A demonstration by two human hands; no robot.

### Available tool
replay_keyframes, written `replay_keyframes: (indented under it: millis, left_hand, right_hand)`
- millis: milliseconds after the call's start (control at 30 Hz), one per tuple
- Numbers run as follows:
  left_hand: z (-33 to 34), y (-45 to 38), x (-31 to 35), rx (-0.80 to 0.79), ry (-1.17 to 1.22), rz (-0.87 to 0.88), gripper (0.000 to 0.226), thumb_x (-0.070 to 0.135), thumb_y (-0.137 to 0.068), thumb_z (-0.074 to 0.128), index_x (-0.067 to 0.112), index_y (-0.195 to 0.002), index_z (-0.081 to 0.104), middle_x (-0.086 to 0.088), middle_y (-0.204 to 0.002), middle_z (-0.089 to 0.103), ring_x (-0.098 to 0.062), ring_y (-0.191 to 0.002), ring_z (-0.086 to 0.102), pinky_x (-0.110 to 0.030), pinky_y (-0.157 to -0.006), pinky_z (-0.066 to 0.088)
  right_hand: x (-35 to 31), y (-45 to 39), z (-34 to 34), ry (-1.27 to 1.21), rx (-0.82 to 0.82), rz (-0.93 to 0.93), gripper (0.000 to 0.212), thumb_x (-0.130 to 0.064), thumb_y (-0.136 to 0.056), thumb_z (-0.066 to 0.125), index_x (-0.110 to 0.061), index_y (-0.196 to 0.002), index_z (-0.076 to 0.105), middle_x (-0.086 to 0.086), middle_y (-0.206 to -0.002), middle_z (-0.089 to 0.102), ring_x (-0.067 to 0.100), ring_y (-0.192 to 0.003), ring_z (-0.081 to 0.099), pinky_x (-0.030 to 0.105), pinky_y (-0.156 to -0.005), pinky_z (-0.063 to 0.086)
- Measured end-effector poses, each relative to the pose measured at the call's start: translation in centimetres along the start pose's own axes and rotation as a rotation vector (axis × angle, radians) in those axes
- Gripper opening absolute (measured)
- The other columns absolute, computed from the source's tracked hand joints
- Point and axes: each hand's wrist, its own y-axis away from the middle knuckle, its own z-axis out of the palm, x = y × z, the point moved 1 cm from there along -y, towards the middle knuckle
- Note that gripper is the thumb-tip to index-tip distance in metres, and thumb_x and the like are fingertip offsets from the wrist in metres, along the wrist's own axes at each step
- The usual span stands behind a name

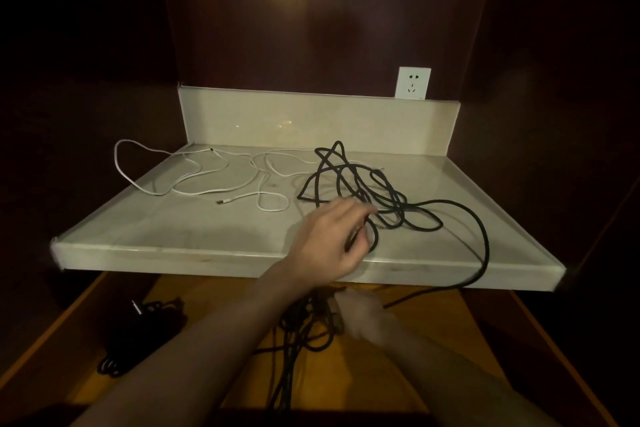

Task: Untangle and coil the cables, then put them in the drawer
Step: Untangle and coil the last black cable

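A long black cable [360, 180] lies in loose tangled loops on the right half of the pale stone shelf [173, 229]. One strand runs off the front edge and down. My left hand [329, 239] reaches over that edge and grips a loop of the black cable near the front. Below the shelf, my right hand [360, 315], blurred, holds a bunch of black cable loops that hang over the open drawer [381, 374]. A thin white cable [194, 180] sprawls untouched over the left and middle of the shelf.
The drawer's wooden floor holds a dark coiled cable with a plug [138, 333] at its left. A white wall socket [414, 83] sits above the shelf's raised back lip. Dark wooden panels close in both sides.
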Motion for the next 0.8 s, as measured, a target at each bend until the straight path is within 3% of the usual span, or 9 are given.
replay_keyframes:
  millis: [67,133,233,333,433,533,600,700,800]
  left_hand:
    - [0.1,0.6,-0.2,-0.119,0.07,-0.022,0.013,0.011,-0.085,0.059,0.012,-0.094,0.068,0.015,-0.066,0.046,-0.003,-0.059,0.044,-0.021,-0.058,0.038]
    - [0.1,1.0,-0.7,-0.246,0.111,-0.134,0.013,0.018,-0.085,0.053,0.017,-0.089,0.065,0.018,-0.058,0.041,0.0,-0.052,0.041,-0.023,-0.055,0.038]
    - [0.2,1.2,-1.3,-0.408,0.113,-0.25,0.02,0.024,-0.082,0.047,0.021,-0.087,0.066,0.023,-0.06,0.045,0.002,-0.056,0.047,-0.028,-0.06,0.047]
    - [-0.2,0.7,-0.8,-0.445,0.153,-0.27,0.03,0.031,-0.082,0.04,0.023,-0.087,0.068,0.02,-0.07,0.058,-0.003,-0.068,0.057,-0.036,-0.07,0.053]
    - [-0.8,-0.3,-0.3,-0.37,0.302,-0.352,0.035,0.03,-0.085,0.039,0.023,-0.091,0.073,0.015,-0.082,0.069,-0.002,-0.079,0.065,-0.031,-0.078,0.053]
    - [-1.6,-1.0,0.4,-0.3,0.514,-0.46,0.028,0.023,-0.09,0.044,0.025,-0.097,0.071,0.016,-0.084,0.069,0.001,-0.085,0.064,-0.02,-0.08,0.048]
    - [-2.1,-1.2,0.8,-0.286,0.698,-0.522,0.026,0.027,-0.094,0.047,0.023,-0.106,0.07,0.009,-0.094,0.072,-0.003,-0.095,0.066,-0.018,-0.085,0.048]
    - [-2.7,-1.6,1.7,-0.252,0.794,-0.506,0.029,0.031,-0.097,0.052,0.022,-0.122,0.064,0.009,-0.113,0.071,-0.007,-0.11,0.065,-0.018,-0.091,0.048]
    - [-3.2,-2.6,2.5,-0.199,0.811,-0.485,0.034,0.038,-0.098,0.05,0.029,-0.13,0.06,0.015,-0.124,0.067,-0.003,-0.121,0.059,-0.02,-0.1,0.044]
  right_hand:
    - [-0.1,0.4,-1.1,-0.028,-0.063,-0.001,0.024,-0.017,-0.09,0.063,-0.012,-0.114,0.065,0.014,-0.114,0.067,0.033,-0.105,0.063,0.044,-0.083,0.05]
    - [-0.2,1.6,-3.1,-0.038,-0.239,-0.059,0.025,-0.007,-0.085,0.065,-0.01,-0.11,0.064,0.012,-0.111,0.067,0.028,-0.1,0.062,0.039,-0.08,0.05]
    - [-0.1,3.8,-6.0,-0.219,-0.257,-0.119,0.009,-0.004,-0.087,0.059,-0.01,-0.092,0.063,0.008,-0.087,0.07,0.016,-0.08,0.059,0.032,-0.074,0.048]
    - [0.5,5.2,-9.4,-0.475,-0.196,-0.192,0.024,-0.013,-0.093,0.059,-0.016,-0.069,0.06,-0.003,-0.066,0.062,0.002,-0.061,0.054,0.017,-0.066,0.043]
    - [1.0,6.4,-12.1,-0.617,-0.16,-0.274,0.032,-0.016,-0.092,0.064,-0.015,-0.06,0.061,0.0,-0.058,0.059,0.008,-0.053,0.049,0.027,-0.068,0.043]
    - [1.6,7.2,-14.0,-0.816,-0.123,-0.271,0.022,-0.01,-0.093,0.063,-0.01,-0.071,0.062,0.002,-0.056,0.056,0.009,-0.049,0.049,0.026,-0.06,0.043]
    - [1.9,7.9,-15.4,-0.988,-0.086,-0.253,0.004,-0.005,-0.095,0.058,-0.007,-0.094,0.062,0.002,-0.058,0.054,0.008,-0.048,0.046,0.022,-0.049,0.039]
    - [2.9,8.3,-16.5,-1.319,-0.097,-0.243,0.014,-0.01,-0.099,0.054,-0.008,-0.111,0.061,0.002,-0.063,0.053,0.007,-0.048,0.044,0.016,-0.043,0.033]
    - [3.5,8.4,-17.3,-1.757,-0.117,-0.322,0.023,-0.016,-0.098,0.049,-0.002,-0.107,0.063,0.006,-0.076,0.063,0.01,-0.059,0.055,0.017,-0.052,0.044]
